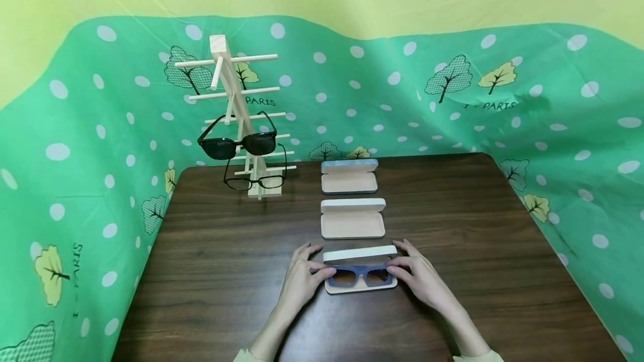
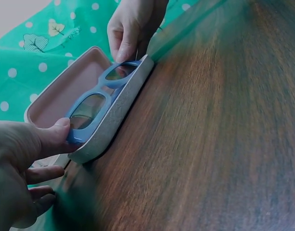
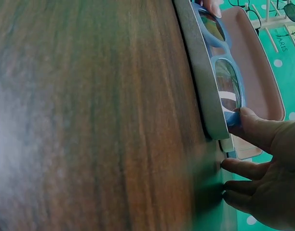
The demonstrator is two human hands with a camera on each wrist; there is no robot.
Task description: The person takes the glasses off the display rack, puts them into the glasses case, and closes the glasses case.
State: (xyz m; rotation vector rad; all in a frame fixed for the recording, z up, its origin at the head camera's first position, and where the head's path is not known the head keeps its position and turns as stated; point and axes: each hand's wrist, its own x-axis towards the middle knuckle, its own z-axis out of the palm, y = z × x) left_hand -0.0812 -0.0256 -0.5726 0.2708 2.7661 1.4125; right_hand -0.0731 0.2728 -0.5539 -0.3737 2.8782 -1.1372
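A person's pale green sleeves (image 1: pixel 245 356) edge into the foreground at a dark wood desk (image 1: pixel 216 272). At left, a wooden stand (image 1: pixel 235 99) with pegs carries black sunglasses (image 1: pixel 261 143) above a pair of thin-rimmed eyeglasses (image 1: pixel 271 182). Right of it, the left hand (image 1: pixel 301 279) pinches one end of blue-framed shades (image 1: pixel 361 274) between thumb and finger, its other fingers extended beside the near case (image 1: pixel 359 290). The shades, brown lenses facing up, lie across the lower half of that open case, its lid raised at the back; whether they touch its bottom is hidden. In a row behind it, the middle case (image 1: pixel 352 225) and the far case (image 1: pixel 349 183) also stand open, their pale linings showing. At right, the right hand (image 1: pixel 421 278) pinches the opposite end of the shades in the same way, its other fingers extended along the case's side. A green cloth (image 1: pixel 302 60) with white dots, trees and the lettering "Paris" hangs behind the desk and down both its sides, turning yellow-green toward the top.
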